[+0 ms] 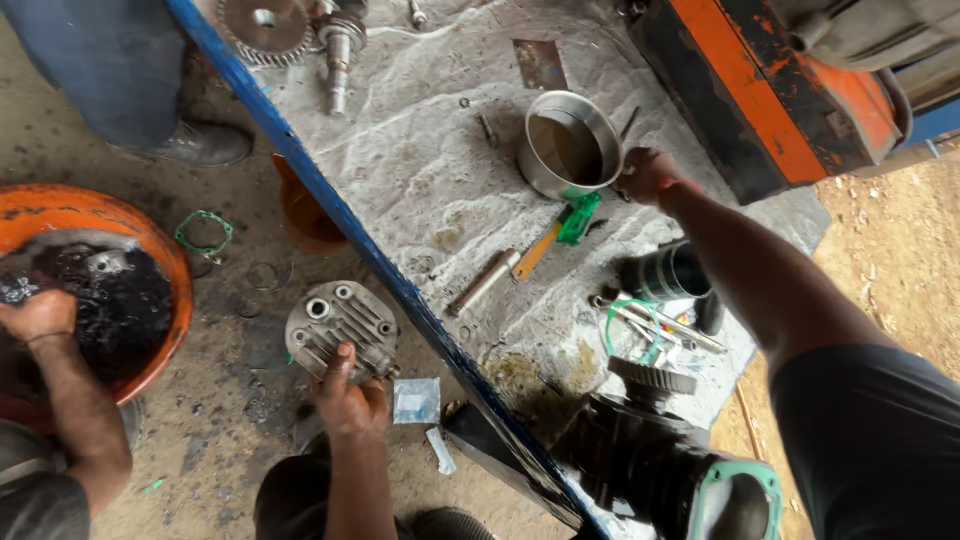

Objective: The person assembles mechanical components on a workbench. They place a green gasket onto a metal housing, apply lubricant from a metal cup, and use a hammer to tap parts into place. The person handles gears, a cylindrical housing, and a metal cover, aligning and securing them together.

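Observation:
My right hand (pixel 645 175) reaches across the cloth-covered bench (pixel 420 170) and grips the rim of a short, open metal cylinder (pixel 568 145) standing upright there. My left hand (pixel 350 395) is down at the ground and holds the near edge of a grey finned cylinder head (pixel 335 325) lying on the dirt. A green-handled tool (pixel 560 232) lies just below the cylinder. Near it on the bench rests a steel pin (pixel 485 281).
Another person's hand (pixel 40 315) is in an orange basin of black oily liquid (pixel 150 250). Someone's boot (pixel 200 145) stands at the top left. A gear and shaft (pixel 300 30), an orange machine (pixel 760 90), a black engine block with a green gasket (pixel 690 470) and a black ribbed cylinder (pixel 665 275) crowd the bench.

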